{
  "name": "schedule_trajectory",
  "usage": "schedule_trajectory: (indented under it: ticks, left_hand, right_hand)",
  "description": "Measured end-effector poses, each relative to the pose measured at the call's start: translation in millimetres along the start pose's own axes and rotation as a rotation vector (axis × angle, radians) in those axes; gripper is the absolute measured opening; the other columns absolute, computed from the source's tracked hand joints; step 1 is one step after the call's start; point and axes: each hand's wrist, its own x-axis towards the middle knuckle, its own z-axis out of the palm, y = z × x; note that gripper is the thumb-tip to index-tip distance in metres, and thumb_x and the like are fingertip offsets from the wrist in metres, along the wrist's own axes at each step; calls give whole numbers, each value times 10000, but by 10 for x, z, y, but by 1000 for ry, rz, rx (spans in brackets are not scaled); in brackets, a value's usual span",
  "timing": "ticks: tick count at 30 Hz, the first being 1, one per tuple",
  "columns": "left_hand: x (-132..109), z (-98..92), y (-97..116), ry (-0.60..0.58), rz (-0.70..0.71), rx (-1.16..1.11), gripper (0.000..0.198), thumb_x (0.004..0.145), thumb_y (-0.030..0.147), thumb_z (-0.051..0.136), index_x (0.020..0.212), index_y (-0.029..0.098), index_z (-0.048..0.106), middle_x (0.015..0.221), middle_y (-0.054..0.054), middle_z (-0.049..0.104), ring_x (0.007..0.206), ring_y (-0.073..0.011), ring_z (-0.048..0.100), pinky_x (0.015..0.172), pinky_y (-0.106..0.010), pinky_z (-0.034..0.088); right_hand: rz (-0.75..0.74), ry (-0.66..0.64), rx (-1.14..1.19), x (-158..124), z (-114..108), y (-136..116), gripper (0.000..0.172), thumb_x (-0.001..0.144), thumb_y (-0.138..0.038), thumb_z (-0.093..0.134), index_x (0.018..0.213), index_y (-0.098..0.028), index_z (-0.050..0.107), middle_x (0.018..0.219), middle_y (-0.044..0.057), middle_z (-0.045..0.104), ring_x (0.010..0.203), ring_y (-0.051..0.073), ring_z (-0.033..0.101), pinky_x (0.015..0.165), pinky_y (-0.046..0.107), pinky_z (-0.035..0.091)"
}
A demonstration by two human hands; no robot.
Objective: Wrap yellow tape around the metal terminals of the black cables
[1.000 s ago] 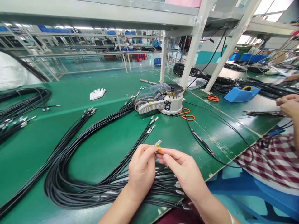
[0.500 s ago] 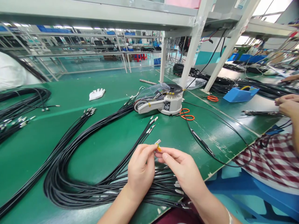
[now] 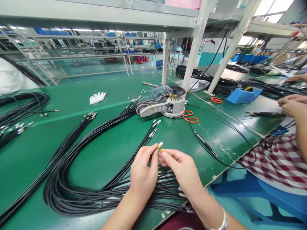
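Observation:
Between my two hands, above the front of the green table, a small silver cable connector (image 3: 160, 144) sticks up. A bit of yellow tape (image 3: 161, 150) shows just under its metal end. My left hand (image 3: 144, 171) is closed, thumb and forefinger pinching the connector from the left. From the right, my right hand (image 3: 183, 167) pinches the yellow tape between thumb and forefinger. The cable behind the connector is hidden by my fingers. Below both hands lies a looped bundle of black cables (image 3: 79, 195), with several silver ends near the table's front edge.
A grey tape dispenser (image 3: 176, 105) stands ahead, with orange-handled scissors (image 3: 191, 119) beside it. A utility knife (image 3: 206, 145) lies to the right, a white glove (image 3: 97, 98) to the left. A blue tape holder (image 3: 243, 95) and a co-worker's hands (image 3: 294, 103) are at far right.
My right thumb and fingertips have moved in closer to the connector, and the yellow tape now sits flatter against it. The whole view has shifted slightly.

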Motion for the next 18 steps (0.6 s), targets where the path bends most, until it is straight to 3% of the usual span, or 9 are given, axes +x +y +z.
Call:
schedule_trajectory:
  ticks: [5, 13, 18]
  left_hand:
    - [25, -26, -13, -63, -124, -46, 64, 829, 212, 585, 845, 181, 638, 793, -17, 641, 693, -120, 623, 609, -228, 518]
    - [40, -87, 53, -124, -238, -70, 138, 844, 263, 555, 771, 184, 641, 732, -14, 648, 616, -121, 609, 554, -221, 483]
    - [70, -113, 83, -185, -420, -178, 212, 831, 348, 549, 749, 168, 626, 647, 5, 628, 461, -93, 549, 476, -214, 440]
  right_hand:
    - [-10, 23, -2, 25, 5, 70, 323, 686, -446, 730, 825, -155, 748, 747, 61, 737, 683, 179, 663, 675, 310, 555]
    - [-47, 69, -52, 24, 27, 86, 277, 718, -423, 696, 780, -155, 731, 692, 46, 709, 662, 176, 649, 658, 306, 544]
    - [-82, 74, -82, 31, 54, 58, 211, 739, -373, 674, 756, -166, 709, 704, 35, 707, 666, 169, 644, 664, 293, 539]
